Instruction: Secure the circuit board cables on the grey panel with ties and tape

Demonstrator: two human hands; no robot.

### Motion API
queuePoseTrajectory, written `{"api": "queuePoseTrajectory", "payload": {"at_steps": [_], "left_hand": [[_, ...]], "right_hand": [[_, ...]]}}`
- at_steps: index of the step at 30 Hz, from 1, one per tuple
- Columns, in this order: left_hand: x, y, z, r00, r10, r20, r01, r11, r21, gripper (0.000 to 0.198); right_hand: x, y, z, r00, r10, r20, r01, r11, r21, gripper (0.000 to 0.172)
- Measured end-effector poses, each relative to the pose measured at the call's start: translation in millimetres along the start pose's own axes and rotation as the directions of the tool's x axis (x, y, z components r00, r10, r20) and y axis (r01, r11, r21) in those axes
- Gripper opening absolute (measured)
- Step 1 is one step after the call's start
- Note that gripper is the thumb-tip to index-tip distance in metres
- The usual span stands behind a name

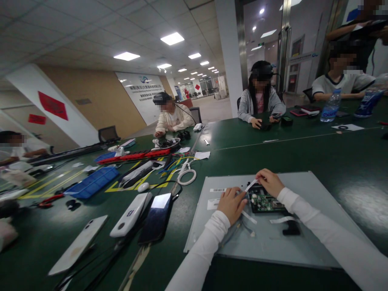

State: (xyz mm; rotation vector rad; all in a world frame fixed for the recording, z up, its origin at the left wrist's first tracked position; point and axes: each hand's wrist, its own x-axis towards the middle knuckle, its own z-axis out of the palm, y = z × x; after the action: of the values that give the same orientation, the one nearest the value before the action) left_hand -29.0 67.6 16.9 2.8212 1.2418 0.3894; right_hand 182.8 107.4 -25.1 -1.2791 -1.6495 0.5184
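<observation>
A green circuit board [266,201] in a black frame lies on a flat grey panel [315,190]. My right hand [269,182] is closed at the board's far edge, pinching a thin white strip [251,185] between thumb and finger. The strip slants down toward my left fingertips. My left hand [232,205] rests just left of the board, its fingers apart; whether it touches the strip I cannot tell. Thin wires with a small white plug [252,233] come out below it. A second white strip [283,220] and a black piece [291,228] lie nearer me.
Left of the panel lie a phone [156,218], a white power bank [131,214], a white phone [79,243] and cables. Farther off are a blue tray [92,182] and a white cable coil [187,177]. Several people sit around the green table [303,149]; bottles [331,106] stand far right.
</observation>
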Motion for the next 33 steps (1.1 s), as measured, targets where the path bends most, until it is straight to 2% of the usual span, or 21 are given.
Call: {"api": "queuePoseTrajectory", "payload": {"at_steps": [11, 21, 33], "left_hand": [[0.0, 0.3, -1.1, 1.000, -0.002, 0.023, 0.001, 1.000, 0.021, 0.031], [-0.5, -0.3, -0.5, 1.000, 0.009, 0.015, -0.010, 0.999, 0.043, 0.031], [-0.8, -0.4, -1.1, 1.000, 0.006, 0.020, -0.007, 0.999, 0.048, 0.031]], "right_hand": [[0.8, 6.2, 4.1, 0.997, -0.033, 0.065, 0.044, 0.985, -0.169, 0.020], [0.2, 9.9, 7.2, 0.994, -0.018, 0.104, 0.040, 0.976, -0.215, 0.022], [-0.1, 2.3, 5.7, 0.990, -0.011, 0.143, 0.047, 0.967, -0.252, 0.023]]}}
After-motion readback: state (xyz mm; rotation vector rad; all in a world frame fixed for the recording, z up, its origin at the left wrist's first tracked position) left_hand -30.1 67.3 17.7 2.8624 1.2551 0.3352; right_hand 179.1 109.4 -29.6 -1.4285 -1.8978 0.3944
